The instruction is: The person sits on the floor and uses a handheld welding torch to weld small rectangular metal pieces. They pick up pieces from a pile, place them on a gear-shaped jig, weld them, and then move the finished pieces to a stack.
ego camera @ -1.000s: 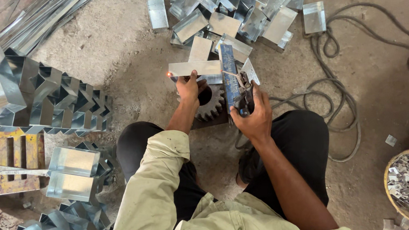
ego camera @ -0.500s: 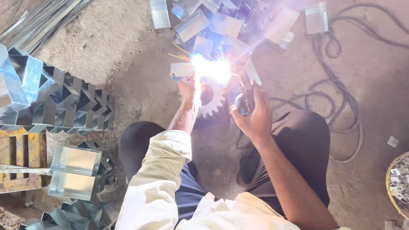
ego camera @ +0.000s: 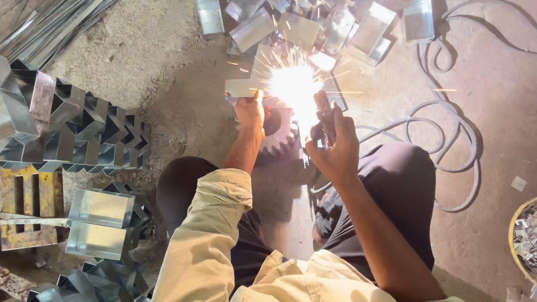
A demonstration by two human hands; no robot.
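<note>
A white welding flare [ego camera: 293,85] burned at the joint of the flat grey sheet-metal piece [ego camera: 242,87], which lay across a toothed steel gear wheel [ego camera: 278,133] on the concrete floor [ego camera: 163,60], just in front of the squatting person's knees. The left hand [ego camera: 250,112] was closed on the near edge of that piece, thumb on top, pinning it down. The right hand [ego camera: 336,142] was wrapped around a dark welding electrode holder [ego camera: 323,120], its tip lost in the glare. Sparks sprayed toward the scattered folded grey metal boxes [ego camera: 324,25] beyond. A grey cable [ego camera: 458,149] looped over the floor at the right, and stacked galvanised angle brackets [ego camera: 85,135] stood at the left. To my eye the risk was plain: bare fingers sat very near the arc, so a spark or heated metal could burn them, and a flinch would shift the piece and spoil the joint.
</note>
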